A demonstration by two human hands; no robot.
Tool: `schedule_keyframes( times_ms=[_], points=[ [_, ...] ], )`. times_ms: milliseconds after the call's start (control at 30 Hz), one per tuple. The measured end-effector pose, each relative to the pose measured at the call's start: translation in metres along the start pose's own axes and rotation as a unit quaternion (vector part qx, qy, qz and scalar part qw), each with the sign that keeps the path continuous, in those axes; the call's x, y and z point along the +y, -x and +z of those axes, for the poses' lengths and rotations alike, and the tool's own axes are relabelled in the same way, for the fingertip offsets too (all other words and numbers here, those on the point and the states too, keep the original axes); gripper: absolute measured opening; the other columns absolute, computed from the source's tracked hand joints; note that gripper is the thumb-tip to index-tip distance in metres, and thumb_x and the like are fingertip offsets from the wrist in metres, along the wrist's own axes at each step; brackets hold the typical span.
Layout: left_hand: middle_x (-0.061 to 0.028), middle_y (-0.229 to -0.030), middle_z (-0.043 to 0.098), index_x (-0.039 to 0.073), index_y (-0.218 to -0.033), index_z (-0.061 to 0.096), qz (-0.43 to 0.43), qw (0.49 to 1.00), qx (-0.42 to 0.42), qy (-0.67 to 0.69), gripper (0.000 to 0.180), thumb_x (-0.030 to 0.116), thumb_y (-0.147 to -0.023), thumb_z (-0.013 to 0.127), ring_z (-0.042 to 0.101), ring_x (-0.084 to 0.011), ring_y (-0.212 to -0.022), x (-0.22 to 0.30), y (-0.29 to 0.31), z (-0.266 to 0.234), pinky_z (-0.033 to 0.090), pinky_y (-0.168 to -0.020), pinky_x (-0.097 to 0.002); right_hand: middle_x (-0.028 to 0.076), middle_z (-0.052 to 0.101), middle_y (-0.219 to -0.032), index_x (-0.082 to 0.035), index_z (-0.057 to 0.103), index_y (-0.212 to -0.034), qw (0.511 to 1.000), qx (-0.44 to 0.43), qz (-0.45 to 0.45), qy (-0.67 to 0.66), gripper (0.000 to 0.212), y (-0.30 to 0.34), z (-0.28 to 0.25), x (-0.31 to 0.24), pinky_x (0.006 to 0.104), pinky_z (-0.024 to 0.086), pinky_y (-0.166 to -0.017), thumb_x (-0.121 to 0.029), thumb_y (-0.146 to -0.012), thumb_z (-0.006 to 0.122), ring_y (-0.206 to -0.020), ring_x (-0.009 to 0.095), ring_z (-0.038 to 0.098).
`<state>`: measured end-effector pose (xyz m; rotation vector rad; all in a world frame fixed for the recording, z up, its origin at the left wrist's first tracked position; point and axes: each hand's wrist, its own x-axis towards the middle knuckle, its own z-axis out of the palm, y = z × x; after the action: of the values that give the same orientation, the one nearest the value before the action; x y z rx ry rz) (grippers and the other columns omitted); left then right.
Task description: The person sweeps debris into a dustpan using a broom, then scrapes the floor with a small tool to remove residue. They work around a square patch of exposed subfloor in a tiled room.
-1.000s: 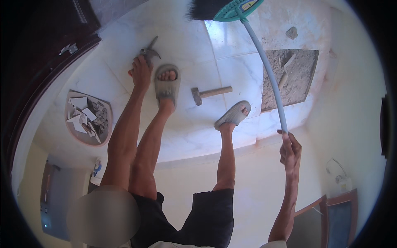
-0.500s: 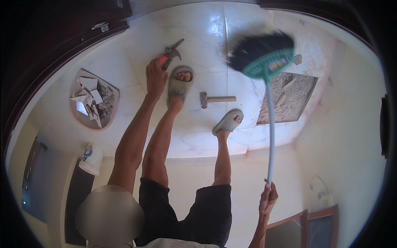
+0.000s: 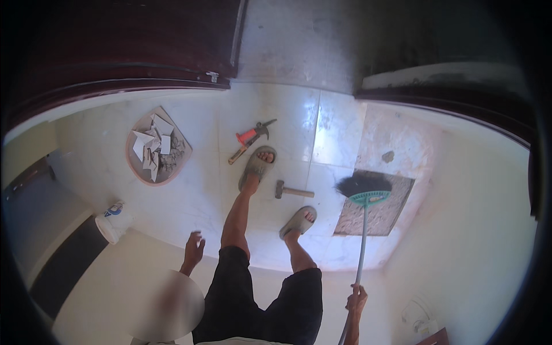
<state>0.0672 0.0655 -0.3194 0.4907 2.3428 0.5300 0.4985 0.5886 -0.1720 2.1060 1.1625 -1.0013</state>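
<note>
On the head view, the right hand (image 3: pixel 356 297) is wrapped around the broom (image 3: pixel 363 247), its black bristles (image 3: pixel 363 184) over the upper edge of the rough floor patch (image 3: pixel 379 225)! The left hand (image 3: pixel 194 248) hangs empty, fingers loosely bent. The claw hammer (image 3: pixel 248 137) lies just beside 1 of 2 grey sandals (image 3: pixel 256 167), the wooden-handled hammer (image 3: pixel 294 190) between them.

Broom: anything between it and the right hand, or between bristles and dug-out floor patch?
Nothing visible. The right hand grips the broom directly; the bristles overlap the upper part of the dug-out patch in view, contact unclear. The wooden-handled hammer lies off to the left.
</note>
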Motion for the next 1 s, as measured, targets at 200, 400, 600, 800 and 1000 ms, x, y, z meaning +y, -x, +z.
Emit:
schedule_keyframes(
  times_ms=[200, 400, 600, 800, 1000],
  points=[
    [-0.0158, -0.121, 0.076, 0.001, -0.136, 0.062, -0.403, 0.89, -0.035, 0.212, 0.032, 0.019, -0.109, 0.064, 0.074, -0.0248, -0.115, 0.114, 0.191, -0.013, 0.059, -0.098, -0.0416, -0.005, 0.039, -0.059, -0.003, 0.062, -0.125, 0.945, -0.262, -0.142, -0.137, 0.048, 0.037, -0.008, -0.079, 0.0266, 0.033, -0.04, -0.049, -0.114, 0.054, -0.044, 0.007, 0.039],
    [-0.0149, -0.132, 0.072, -0.001, -0.139, 0.061, -0.192, 0.925, 0.163, 0.286, 0.034, 0.013, -0.107, 0.066, 0.069, -0.0263, -0.127, 0.27, 0.189, -0.068, 0.054, -0.109, -0.0415, -0.005, 0.039, -0.065, -0.005, 0.058, -0.122, 0.905, -0.347, -0.076, -0.235, 0.032, 0.09, 0.106, -0.168, 0.0262, 0.028, -0.039, -0.036, -0.115, 0.052, -0.044, 0.007, 0.03],
    [-0.0177, -0.137, 0.07, 0.001, -0.144, 0.057, -0.13, 0.92, 0.034, 0.368, 0.041, 0.009, -0.106, 0.068, 0.068, -0.0288, -0.13, 0.329, 0.23, -0.101, 0.052, -0.112, -0.042, -0.003, 0.044, -0.07, -0.007, 0.056, -0.115, 0.82, -0.454, -0.087, -0.338, 0.024, 0.183, 0.233, -0.214, 0.0264, 0.032, -0.045, -0.031, -0.114, 0.053, -0.049, 0.009, 0.037],
    [-0.0214, -0.136, 0.069, 0.003, -0.157, 0.042, -0.253, 0.824, 0.165, 0.48, 0.061, 0.013, -0.105, 0.071, 0.073, -0.0313, -0.121, 0.227, 0.274, -0.144, 0.058, -0.103, -0.0436, 0.006, 0.053, -0.077, 0.0, 0.052, -0.121, 0.867, -0.357, -0.14, -0.32, 0.032, 0.309, 0.42, -0.269, 0.0347, 0.041, -0.051, -0.028, -0.107, 0.055, -0.055, 0.018, 0.048],
    [-0.0232, -0.129, 0.07, 0.002, -0.16, 0.037, -0.143, 0.75, 0.349, 0.544, 0.064, 0.034, -0.111, 0.064, 0.075, -0.0297, -0.112, 0.109, 0.192, -0.266, 0.06, -0.1, -0.0388, 0.005, 0.052, -0.075, -0.008, 0.051, -0.105, 0.881, -0.284, -0.16, -0.343, 0.022, 0.394, 0.586, -0.274, 0.0372, 0.044, -0.055, -0.03, -0.108, 0.052, -0.056, 0.02, 0.048]
  ],
)
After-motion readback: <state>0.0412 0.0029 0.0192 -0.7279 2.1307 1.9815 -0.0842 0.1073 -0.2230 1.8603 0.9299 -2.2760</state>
